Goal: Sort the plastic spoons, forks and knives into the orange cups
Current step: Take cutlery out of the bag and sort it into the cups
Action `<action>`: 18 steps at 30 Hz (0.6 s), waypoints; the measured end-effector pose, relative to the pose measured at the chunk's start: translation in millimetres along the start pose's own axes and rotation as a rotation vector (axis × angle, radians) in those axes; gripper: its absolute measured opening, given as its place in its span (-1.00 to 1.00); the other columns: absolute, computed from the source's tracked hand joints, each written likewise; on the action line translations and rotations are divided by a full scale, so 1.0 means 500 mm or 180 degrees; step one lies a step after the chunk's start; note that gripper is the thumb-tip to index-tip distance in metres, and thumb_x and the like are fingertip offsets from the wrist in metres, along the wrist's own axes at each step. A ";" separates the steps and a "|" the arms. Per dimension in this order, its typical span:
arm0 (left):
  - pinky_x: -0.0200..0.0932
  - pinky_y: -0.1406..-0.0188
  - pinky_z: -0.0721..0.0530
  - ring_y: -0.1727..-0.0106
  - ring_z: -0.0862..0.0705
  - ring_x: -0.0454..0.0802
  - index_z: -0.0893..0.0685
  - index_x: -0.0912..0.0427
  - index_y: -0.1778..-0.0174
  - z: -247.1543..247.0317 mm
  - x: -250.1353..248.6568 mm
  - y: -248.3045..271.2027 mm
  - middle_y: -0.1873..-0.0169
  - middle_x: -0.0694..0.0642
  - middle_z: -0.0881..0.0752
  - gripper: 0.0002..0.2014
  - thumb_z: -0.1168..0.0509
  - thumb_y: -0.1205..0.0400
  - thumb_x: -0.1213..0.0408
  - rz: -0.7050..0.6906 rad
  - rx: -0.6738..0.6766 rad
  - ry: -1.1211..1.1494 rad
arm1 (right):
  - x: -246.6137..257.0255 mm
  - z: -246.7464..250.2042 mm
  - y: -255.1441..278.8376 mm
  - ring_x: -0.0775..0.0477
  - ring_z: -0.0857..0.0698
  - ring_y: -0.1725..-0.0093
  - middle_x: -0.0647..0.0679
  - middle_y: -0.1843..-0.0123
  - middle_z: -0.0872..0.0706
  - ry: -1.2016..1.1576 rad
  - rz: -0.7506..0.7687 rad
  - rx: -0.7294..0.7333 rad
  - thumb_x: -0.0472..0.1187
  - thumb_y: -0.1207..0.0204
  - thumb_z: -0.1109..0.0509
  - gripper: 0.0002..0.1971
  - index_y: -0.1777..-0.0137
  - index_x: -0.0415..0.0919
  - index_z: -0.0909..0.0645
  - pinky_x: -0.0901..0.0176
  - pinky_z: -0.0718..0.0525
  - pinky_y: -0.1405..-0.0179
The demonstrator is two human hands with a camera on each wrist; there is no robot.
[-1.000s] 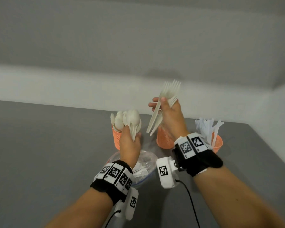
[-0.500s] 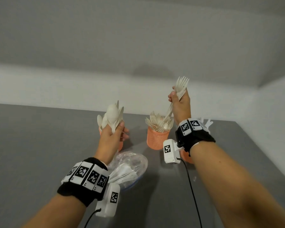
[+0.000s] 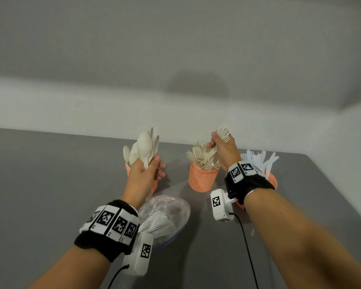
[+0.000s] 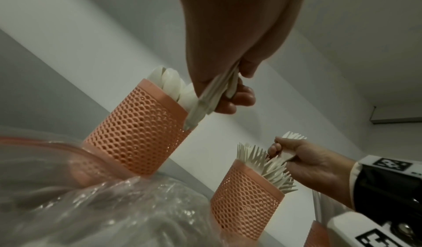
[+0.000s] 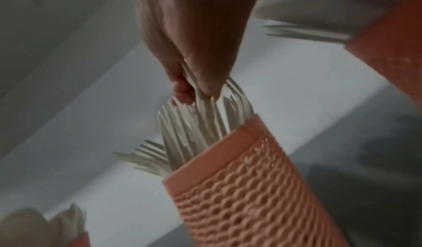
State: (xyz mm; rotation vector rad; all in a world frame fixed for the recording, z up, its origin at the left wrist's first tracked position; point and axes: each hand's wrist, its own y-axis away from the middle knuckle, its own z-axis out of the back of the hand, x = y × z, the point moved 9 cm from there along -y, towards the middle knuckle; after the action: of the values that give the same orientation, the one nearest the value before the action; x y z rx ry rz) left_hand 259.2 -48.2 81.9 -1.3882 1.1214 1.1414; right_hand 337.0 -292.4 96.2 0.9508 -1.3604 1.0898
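My left hand grips a bunch of white plastic spoons by their handles, bowls up, right over the left orange mesh cup, which holds more spoons. My right hand grips a few white forks, tines up, their handles down among the forks standing in the middle orange cup. The right wrist view shows this grip just above that cup. A third orange cup with white knives stands behind my right wrist.
A crumpled clear plastic bag with more white cutlery lies on a bluish dish between my forearms, in front of the cups. The grey table ends at a pale wall behind the cups and at its right edge.
My right hand lifted the forks above the middle cup, then lowered them into it. My left hand carried the spoons left over the left cup and now holds nearly still.
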 end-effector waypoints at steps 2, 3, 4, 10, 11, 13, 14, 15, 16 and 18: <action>-0.19 0.31 -0.61 0.39 -0.58 -0.04 -0.60 0.26 0.06 -0.003 0.003 -0.002 0.34 0.09 -0.65 -0.82 -0.17 -0.70 0.23 0.0021 -0.0006 0.0043 | 0.012 -0.009 0.004 -0.09 -0.64 0.20 0.00 0.34 -0.62 0.0206 0.0110 0.0152 -0.21 -0.58 -0.32 -0.90 0.18 -0.13 -0.54 -0.17 -0.65 -0.11; -0.19 0.31 -0.61 0.39 -0.58 -0.04 -0.59 0.23 0.09 -0.003 0.005 -0.003 0.35 0.09 -0.65 -0.84 -0.17 -0.70 0.23 0.0030 -0.0016 0.0067 | 0.021 -0.007 0.004 -0.08 -0.64 0.15 -0.02 0.26 -0.62 0.0187 0.0194 0.0154 -0.22 -0.55 -0.36 -0.95 0.08 -0.12 -0.52 -0.06 -0.66 -0.08; -0.19 0.31 -0.61 0.39 -0.58 -0.04 -0.59 0.20 0.10 -0.002 0.005 -0.004 0.35 0.08 -0.65 -0.84 -0.17 -0.70 0.23 0.0035 -0.0019 0.0085 | 0.034 -0.001 0.003 -0.07 -0.64 0.11 -0.03 0.22 -0.62 0.0175 0.0343 0.0092 -0.21 -0.53 -0.39 -0.87 -0.01 -0.08 -0.51 0.06 -0.64 -0.05; -0.23 0.32 -0.62 0.41 -0.60 -0.08 -0.59 0.16 0.12 -0.006 0.010 -0.007 0.34 0.06 -0.67 -0.85 -0.18 -0.69 0.20 0.0072 0.0008 0.0100 | 0.057 -0.014 0.009 -0.02 -0.60 0.05 -0.13 0.04 -0.66 0.1787 0.0947 0.0025 -0.29 -0.68 -0.05 -0.74 -0.10 -0.31 -0.58 0.30 -0.50 0.01; -0.23 0.32 -0.63 0.41 -0.60 -0.08 -0.59 0.15 0.12 -0.009 0.010 -0.007 0.34 0.06 -0.68 -0.85 -0.18 -0.69 0.19 0.0081 0.0056 0.0109 | 0.040 -0.027 0.007 -0.08 -0.59 -0.11 -0.19 -0.14 -0.64 0.2386 0.0906 0.0210 -0.26 -0.69 -0.02 -0.70 -0.17 -0.34 -0.57 0.16 -0.48 -0.16; -0.23 0.34 -0.61 0.42 -0.59 -0.07 -0.58 0.15 0.12 -0.017 0.011 -0.005 0.35 0.04 -0.67 -0.84 -0.17 -0.69 0.19 0.0131 0.0217 0.0150 | -0.005 -0.045 0.006 -0.21 -0.33 -0.50 -0.22 -0.47 -0.45 0.3554 0.0599 0.0643 -0.11 -0.71 0.04 -0.60 -0.38 -0.25 -0.46 -0.14 -0.24 -0.49; -0.25 0.37 -0.59 0.43 -0.58 -0.08 -0.57 0.16 0.13 -0.021 0.011 -0.003 0.37 0.04 -0.66 -0.84 -0.17 -0.70 0.19 0.0180 0.0304 0.0185 | -0.017 -0.047 0.010 -0.22 -0.15 -0.61 -0.19 -0.57 -0.32 0.3860 0.0422 0.0794 -0.03 -0.71 0.07 -0.56 -0.47 -0.18 -0.38 -0.23 -0.07 -0.56; -0.26 0.39 -0.57 0.45 -0.57 -0.09 -0.55 0.17 0.15 -0.024 0.009 -0.001 0.39 0.04 -0.63 -0.83 -0.17 -0.70 0.19 0.0221 0.0382 0.0215 | -0.011 -0.050 0.016 -0.22 -0.01 -0.66 -0.17 -0.63 -0.23 0.3971 0.0353 0.0848 0.03 -0.71 0.09 -0.53 -0.52 -0.13 -0.32 -0.27 0.05 -0.58; -0.27 0.39 -0.57 0.47 -0.56 -0.11 -0.53 0.18 0.18 -0.026 0.005 0.002 0.42 0.05 -0.60 -0.82 -0.17 -0.69 0.20 0.0240 0.0446 0.0229 | 0.011 -0.055 0.023 -0.21 0.05 -0.67 -0.17 -0.64 -0.20 0.3929 0.0451 0.0791 0.06 -0.70 0.09 -0.52 -0.54 -0.09 -0.29 -0.27 0.09 -0.58; -0.27 0.39 -0.60 0.53 -0.52 -0.14 -0.51 0.21 0.23 -0.029 -0.005 0.003 0.48 0.06 -0.53 -0.82 -0.20 -0.68 0.26 0.0214 0.0547 0.0237 | 0.089 -0.077 0.051 -0.21 -0.10 -0.64 -0.19 -0.56 -0.31 0.3492 0.1019 0.0510 0.09 -0.67 -0.02 -0.52 -0.51 -0.10 -0.33 -0.20 -0.06 -0.57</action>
State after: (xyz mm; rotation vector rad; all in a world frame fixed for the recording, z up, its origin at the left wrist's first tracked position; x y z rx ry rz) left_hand 258.6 -62.8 85.1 -1.2764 1.2968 1.0219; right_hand 319.0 -246.9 137.4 0.1186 -0.5067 1.6308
